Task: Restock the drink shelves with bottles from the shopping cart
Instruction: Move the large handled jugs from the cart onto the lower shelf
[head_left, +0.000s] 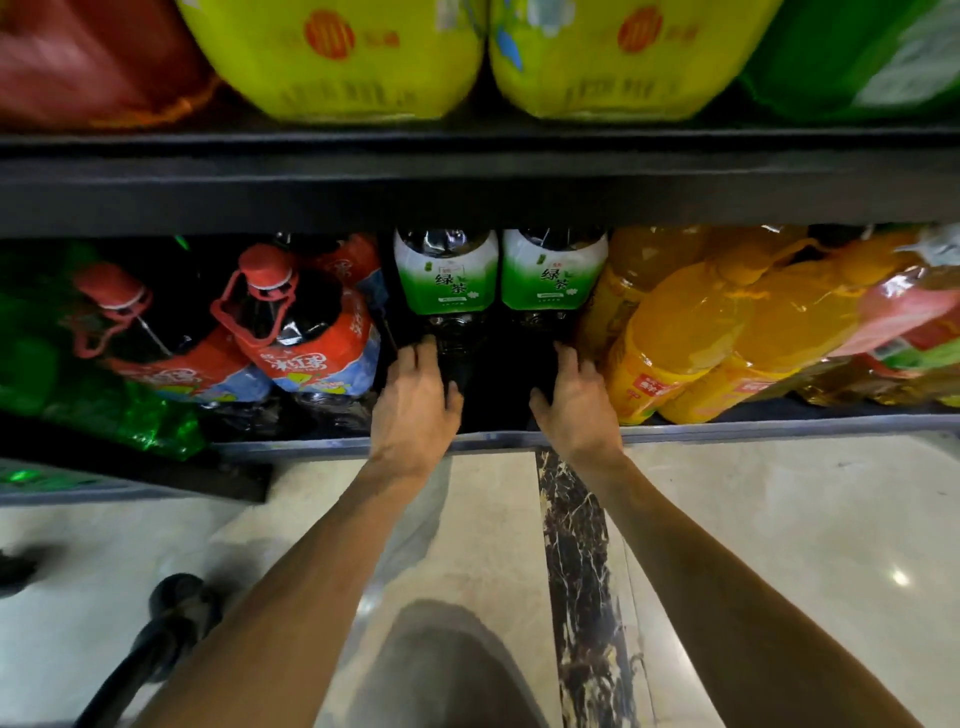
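Forearms (311, 571) | left hand (415, 400) grips left tea bottle (445, 275) | right hand (576, 400) grips right bottle (553, 275)

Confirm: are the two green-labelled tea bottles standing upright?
Upright: green-labelled tea bottles show level labels, tops upward; left hand and right hand hold their bases.

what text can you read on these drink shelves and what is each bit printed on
"绿茶": label of the left green tea bottle.
"绿茶": label of the right green tea bottle.
"冰红茶": label of the red-capped bottle, warped by the curve.
Small red tags on the orange bottles: too small to read.
Print and round logo on the yellow bottles above: too blurred to read.
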